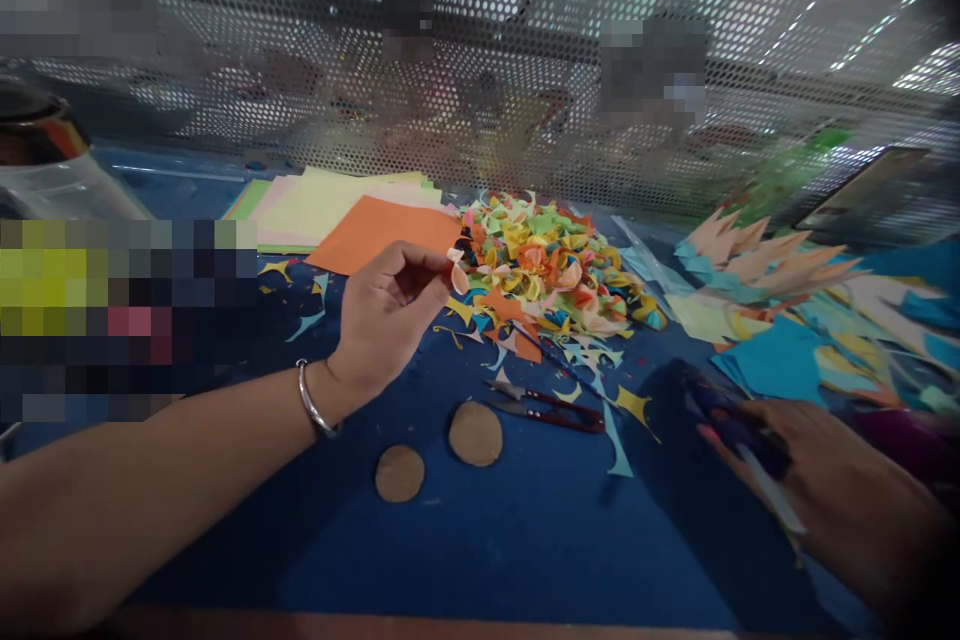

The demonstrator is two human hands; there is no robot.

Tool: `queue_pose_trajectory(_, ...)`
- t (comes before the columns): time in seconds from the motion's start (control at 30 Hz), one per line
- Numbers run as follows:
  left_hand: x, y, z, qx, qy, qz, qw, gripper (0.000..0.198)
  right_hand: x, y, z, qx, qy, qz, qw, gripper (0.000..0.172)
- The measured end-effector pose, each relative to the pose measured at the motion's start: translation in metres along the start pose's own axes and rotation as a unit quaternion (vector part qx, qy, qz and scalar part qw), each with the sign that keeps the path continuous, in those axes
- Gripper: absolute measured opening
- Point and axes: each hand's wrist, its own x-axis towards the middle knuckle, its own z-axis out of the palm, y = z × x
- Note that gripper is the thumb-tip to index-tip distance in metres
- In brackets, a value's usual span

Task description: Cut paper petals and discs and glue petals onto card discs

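My left hand (394,305) is raised over the table, its thumb and fingertips pinching a small pale-pink curled paper petal (458,278). At the right, my right hand (832,490) is closed around a dark glue gun (724,410); a whitish glue stick (772,492) juts from its back, and the hand is somewhat blurred. Two round brown cardboard discs (475,434) lie flat on the blue table between the hands. Just beyond them rest dark-red thread snips (551,407) with their blades apart. Behind my left fingertips is a heap of colourful curled paper pieces (555,260).
Coloured paper sheets (352,195) and an orange sheet (390,228) lie at the back left. Paper scraps (619,430) are scattered mid-table. Pointed peach paper shapes (757,245) and blue paper (780,360) sit at the right. A perforated metal screen (480,120) stands behind.
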Motion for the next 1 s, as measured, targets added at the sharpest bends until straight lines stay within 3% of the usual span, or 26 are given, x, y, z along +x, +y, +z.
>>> queue_pose_trajectory(0.13, 0.000, -0.004, 0.000, 0.001, -0.002, -0.004, 1.000, 0.008, -0.004, 0.028, 0.004, 0.060, -0.044, -0.026, 0.997, 0.030)
queue_pose_trajectory(0.2, -0.001, -0.006, 0.000, 0.004, -0.005, 0.000, 1.000, 0.008, -0.003, 0.026, -0.003, 0.079, -0.052, -0.057, 0.994, 0.028)
queue_pose_trajectory(0.3, -0.003, -0.006, 0.001, 0.002, -0.021, 0.011, 1.000, 0.008, 0.012, -0.014, -0.027, 0.068, -0.017, -0.127, 0.989, 0.023)
queue_pose_trajectory(0.43, -0.003, -0.005, 0.000, 0.021, -0.019, 0.014, 0.999, 0.008, 0.053, -0.111, -0.055, 0.108, 0.031, -0.242, 0.964, 0.021)
queue_pose_trajectory(0.5, -0.003, -0.005, -0.001, 0.030, -0.020, 0.024, 0.999, 0.008, 0.075, -0.154, -0.057, 0.135, 0.032, -0.294, 0.946, 0.024)
queue_pose_trajectory(0.6, -0.003, -0.006, -0.002, 0.044, -0.018, 0.042, 0.998, 0.009, 0.100, -0.197, -0.046, 0.142, -0.026, -0.313, 0.939, 0.023)
queue_pose_trajectory(0.8, -0.002, -0.008, -0.004, 0.049, -0.025, 0.026, 0.998, 0.006, 0.123, -0.231, -0.023, 0.099, -0.141, -0.250, 0.953, 0.023)
queue_pose_trajectory(1.0, -0.003, -0.009, -0.004, 0.042, -0.029, 0.009, 0.999, 0.007, 0.130, -0.234, -0.014, 0.114, -0.151, -0.244, 0.951, 0.015)
